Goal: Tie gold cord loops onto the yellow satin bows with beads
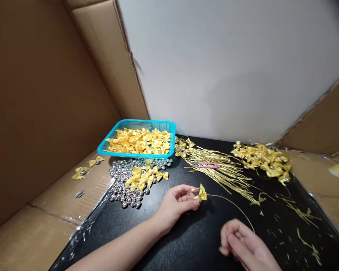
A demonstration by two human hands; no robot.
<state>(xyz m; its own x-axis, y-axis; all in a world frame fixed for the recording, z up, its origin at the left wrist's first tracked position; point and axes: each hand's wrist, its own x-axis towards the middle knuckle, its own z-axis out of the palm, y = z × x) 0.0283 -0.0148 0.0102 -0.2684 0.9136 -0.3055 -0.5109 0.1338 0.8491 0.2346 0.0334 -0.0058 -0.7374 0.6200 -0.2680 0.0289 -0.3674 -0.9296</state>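
Note:
My left hand [177, 203] rests on the black table [186, 241] and pinches a small yellow ribbon bow [202, 193] between thumb and fingers. A thin gold wire [234, 206] runs from the bow in a curve toward my right hand [243, 244], which is curled closed low in the frame, apparently on the wire's other end. A heap of silver bells [124, 184] with loose yellow bows [145, 177] on top lies just left of my left hand.
A blue basket [109, 142] full of yellow bows stands at the back left. A bundle of gold wires [228, 169] with pink scissors [206, 165] on it lies mid-table. Finished bows [262, 160] are piled at the back right. Cardboard walls [39, 113] close in both sides.

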